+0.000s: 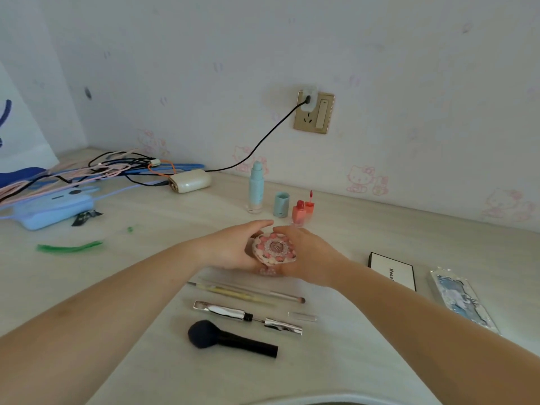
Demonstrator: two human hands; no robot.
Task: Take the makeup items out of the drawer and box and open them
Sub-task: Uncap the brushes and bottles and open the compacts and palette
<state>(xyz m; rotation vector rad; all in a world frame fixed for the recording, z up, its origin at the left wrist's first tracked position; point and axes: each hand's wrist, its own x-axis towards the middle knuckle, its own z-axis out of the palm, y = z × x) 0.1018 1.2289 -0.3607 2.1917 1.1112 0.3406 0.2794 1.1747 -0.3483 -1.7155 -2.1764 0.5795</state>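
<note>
Two hands, left hand (230,249) and right hand (306,255), grip one compact (274,248)

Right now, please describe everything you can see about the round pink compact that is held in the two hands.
The round compact is a small, flat case with a whitish lid, a ring of pink and red flower-like decorations, and a round grey-pink emblem in the middle. It looks like plastic. The lid appears closed and faces up, tilted slightly. It is held above the table, between the left hand and the right hand, whose fingers curl around its edges.

Round pink floral compact (274,248), closed, held above desk.
</note>
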